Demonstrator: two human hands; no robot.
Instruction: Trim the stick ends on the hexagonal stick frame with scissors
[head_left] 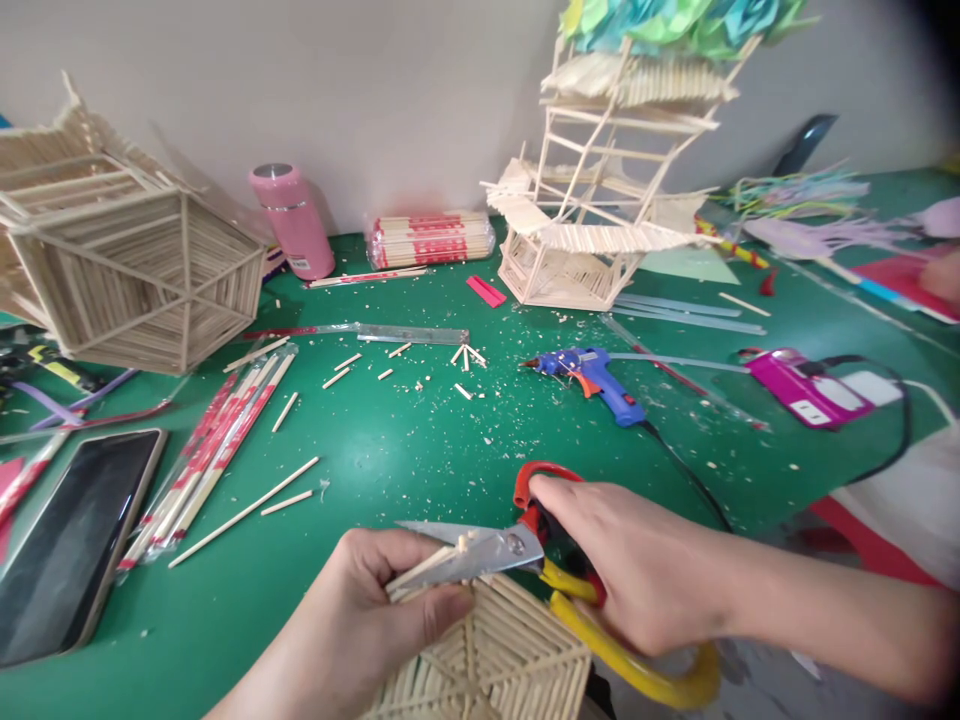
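Observation:
My right hand point(637, 565) grips a pair of shears point(525, 545) with red and yellow handles. Its steel blades are closed on a thin wooden stick point(420, 570). My left hand point(375, 605) pinches that stick from below, at the front edge of the green table point(390, 440). Under both hands lies a hexagonal panel of glued sticks point(495, 660), partly hidden by my left thumb.
A blue glue gun point(596, 375) lies mid-table with its cord trailing right. A stick tower point(592, 200) stands at the back, a large hexagonal stick frame point(127, 260) at left. A phone point(67, 540), wrapped chopsticks point(217, 445), a pink bottle point(294, 220) and a metal ruler point(397, 333) lie around.

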